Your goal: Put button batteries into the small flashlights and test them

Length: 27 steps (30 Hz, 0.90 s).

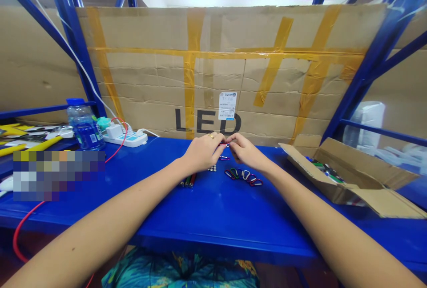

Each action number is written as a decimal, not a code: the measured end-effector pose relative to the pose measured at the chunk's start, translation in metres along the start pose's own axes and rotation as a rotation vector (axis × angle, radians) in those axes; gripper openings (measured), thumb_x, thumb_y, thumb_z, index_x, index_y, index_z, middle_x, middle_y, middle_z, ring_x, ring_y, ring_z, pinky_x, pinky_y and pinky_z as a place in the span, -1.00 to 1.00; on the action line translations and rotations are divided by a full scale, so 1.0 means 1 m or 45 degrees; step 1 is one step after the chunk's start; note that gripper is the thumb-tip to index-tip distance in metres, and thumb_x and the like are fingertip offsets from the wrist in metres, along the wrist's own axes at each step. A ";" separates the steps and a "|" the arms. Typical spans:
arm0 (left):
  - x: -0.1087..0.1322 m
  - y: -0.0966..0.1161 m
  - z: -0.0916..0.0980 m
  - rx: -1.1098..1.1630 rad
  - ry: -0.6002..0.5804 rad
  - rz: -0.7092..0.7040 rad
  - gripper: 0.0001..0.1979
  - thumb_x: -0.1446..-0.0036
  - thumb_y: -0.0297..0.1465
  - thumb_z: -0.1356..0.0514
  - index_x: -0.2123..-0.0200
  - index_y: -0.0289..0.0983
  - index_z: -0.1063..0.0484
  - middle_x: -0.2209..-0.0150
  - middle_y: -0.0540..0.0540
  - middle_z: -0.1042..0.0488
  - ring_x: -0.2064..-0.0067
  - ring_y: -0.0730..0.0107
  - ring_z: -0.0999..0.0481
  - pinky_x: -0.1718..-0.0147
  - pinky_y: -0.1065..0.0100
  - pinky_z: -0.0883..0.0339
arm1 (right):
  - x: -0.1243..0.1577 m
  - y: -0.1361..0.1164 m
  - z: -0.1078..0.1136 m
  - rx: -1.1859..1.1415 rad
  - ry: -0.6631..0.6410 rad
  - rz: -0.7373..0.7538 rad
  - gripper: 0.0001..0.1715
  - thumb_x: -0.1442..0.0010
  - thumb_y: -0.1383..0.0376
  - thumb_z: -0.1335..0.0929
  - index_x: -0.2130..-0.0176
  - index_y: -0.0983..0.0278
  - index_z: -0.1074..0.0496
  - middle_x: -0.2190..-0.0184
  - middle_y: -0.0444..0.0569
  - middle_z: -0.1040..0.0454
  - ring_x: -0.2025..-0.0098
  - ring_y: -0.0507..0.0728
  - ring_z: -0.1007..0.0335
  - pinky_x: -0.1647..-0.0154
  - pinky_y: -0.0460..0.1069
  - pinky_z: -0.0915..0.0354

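Note:
My left hand (204, 149) is closed around a small, slim red piece with a silvery end (227, 145), mostly hidden by the fingers. At that end, my right hand (245, 151) pinches with thumb and fingers. Just below the hands lies a purple carabiner (224, 158). Small silvery button-like pieces (212, 168) sit grouped under my left hand. Nearer to me, several slim coloured tubes (188, 181) lie side by side, partly behind my left forearm. A row of carabiners (246, 174) in red, green, silver and other colours curves below my right hand.
An open cardboard box (336, 190) with small coloured pieces stands at the right. On the left are a bottle with a blue cap (85, 126), a white power strip (131, 138), yellow-and-black items (40, 143) and a red cable (28, 217). A tall cardboard sheet (150, 83) backs the blue table (213, 221).

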<state>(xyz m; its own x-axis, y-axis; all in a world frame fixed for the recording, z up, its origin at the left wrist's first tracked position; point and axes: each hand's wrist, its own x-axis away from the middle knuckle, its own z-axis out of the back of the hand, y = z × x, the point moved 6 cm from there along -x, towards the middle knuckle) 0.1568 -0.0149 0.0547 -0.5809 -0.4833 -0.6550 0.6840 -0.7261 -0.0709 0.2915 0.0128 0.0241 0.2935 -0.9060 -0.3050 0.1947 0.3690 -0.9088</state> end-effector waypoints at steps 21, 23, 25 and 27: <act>0.000 0.007 -0.006 -0.064 0.100 -0.208 -0.79 -0.32 -0.36 -0.04 0.18 -0.30 -0.45 0.30 -0.12 -0.34 0.23 0.32 -0.36 0.28 0.31 -0.35 | 0.003 -0.004 0.002 0.373 0.095 0.089 -0.97 -0.21 0.30 -0.21 0.30 0.22 -0.19 0.56 -0.23 -0.18 0.52 0.02 -0.06 0.49 -0.07 -0.09; 0.000 0.007 -0.007 -0.032 0.097 -0.193 -0.80 -0.32 -0.38 -0.04 0.19 -0.31 -0.45 0.30 -0.12 -0.34 0.24 0.32 -0.37 0.27 0.30 -0.36 | 0.002 -0.003 0.003 0.336 0.079 0.092 -0.97 -0.21 0.31 -0.21 0.31 0.23 -0.21 0.58 -0.24 -0.16 0.54 0.01 -0.05 0.51 -0.08 -0.08; 0.000 0.006 -0.007 0.002 0.090 -0.186 -0.80 -0.32 -0.39 -0.04 0.20 -0.31 -0.45 0.29 -0.12 -0.34 0.25 0.33 -0.38 0.26 0.29 -0.36 | 0.001 -0.002 0.004 0.290 0.066 0.091 -0.97 -0.21 0.31 -0.22 0.31 0.22 -0.22 0.59 -0.26 -0.15 0.56 0.00 -0.05 0.53 -0.09 -0.07; 0.000 0.007 -0.008 0.022 0.084 -0.185 -0.80 -0.32 -0.40 -0.03 0.21 -0.32 -0.44 0.29 -0.12 -0.34 0.25 0.34 -0.38 0.25 0.28 -0.37 | 0.000 0.000 0.005 0.240 0.057 0.078 -0.97 -0.20 0.31 -0.24 0.31 0.22 -0.22 0.61 -0.26 -0.14 0.58 -0.01 -0.04 0.55 -0.09 -0.06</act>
<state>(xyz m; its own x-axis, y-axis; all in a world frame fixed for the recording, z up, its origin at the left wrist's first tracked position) 0.1648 -0.0158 0.0485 -0.6425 -0.3396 -0.6870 0.5866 -0.7947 -0.1558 0.2957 0.0137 0.0259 0.2695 -0.8872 -0.3745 0.3507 0.4526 -0.8198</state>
